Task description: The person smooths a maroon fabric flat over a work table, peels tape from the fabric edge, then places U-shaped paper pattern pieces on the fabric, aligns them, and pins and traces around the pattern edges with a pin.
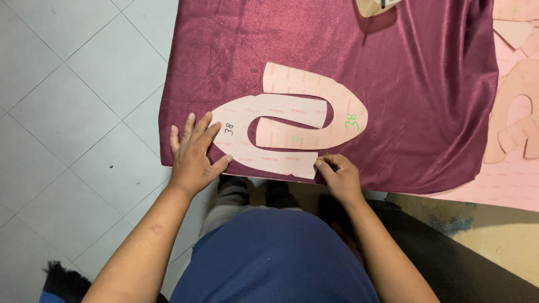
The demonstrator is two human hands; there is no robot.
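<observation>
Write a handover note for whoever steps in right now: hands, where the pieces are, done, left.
Left hand: flat, fingers spread, pressing the near end of the front pattern piece onto the maroon fabric.
Right hand: fingers pinched at the piece's lower right edge, around something thin; too small to tell what it is.
Pieces: two pink U-shaped patterns interlocked on the fabric, the second pattern piece behind and to the right. More pink cut shapes lie on the pink sheet to the right.
Done: both patterns laid on the fabric; faint curved outlines show at its upper left.
Left: no cuts visible in the fabric.
</observation>
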